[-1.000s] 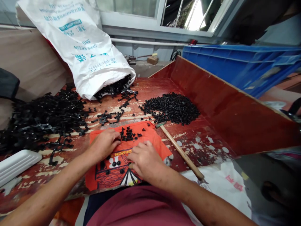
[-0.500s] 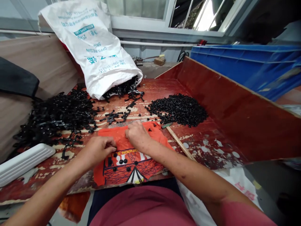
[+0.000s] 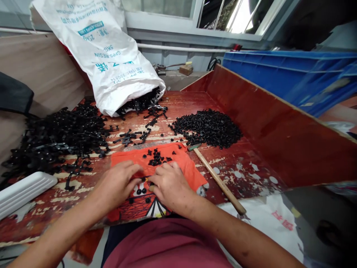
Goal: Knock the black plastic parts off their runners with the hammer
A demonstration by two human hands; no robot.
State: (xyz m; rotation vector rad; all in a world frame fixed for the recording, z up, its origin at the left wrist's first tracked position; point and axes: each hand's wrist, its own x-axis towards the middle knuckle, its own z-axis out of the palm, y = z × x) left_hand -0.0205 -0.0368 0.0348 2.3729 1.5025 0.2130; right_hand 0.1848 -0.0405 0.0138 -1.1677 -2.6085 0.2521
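Observation:
An orange printed cloth [image 3: 192, 167] lies on the worn red tabletop under both hands. My left hand [image 3: 119, 182] rests over its left half, fingers curled and the thumb tip beside a small black plastic piece [image 3: 143, 179]. Close by on the right, my right hand [image 3: 171, 186] has thumb and fingers drawn together; whatever is in them is too small or hidden. A loose cluster of small black plastic pieces [image 3: 156, 158] sits on the cloth beyond the hands. Several more, round-headed [image 3: 143, 190], stand apart on the print nearer my body.
A hammer [image 3: 217, 176] with a wooden handle lies right of the cloth. Behind it is a heap of small black pieces [image 3: 212, 128]. Branched black parts [image 3: 64, 134] pile up at left, near a white sack [image 3: 111, 67] spilling more. A red board [image 3: 264, 126] edges the right side.
My right hand has moved toward my body, uncovering the black cluster on the cloth. My left hand has shifted slightly, and both hands are now closer together. The view has tilted a little.

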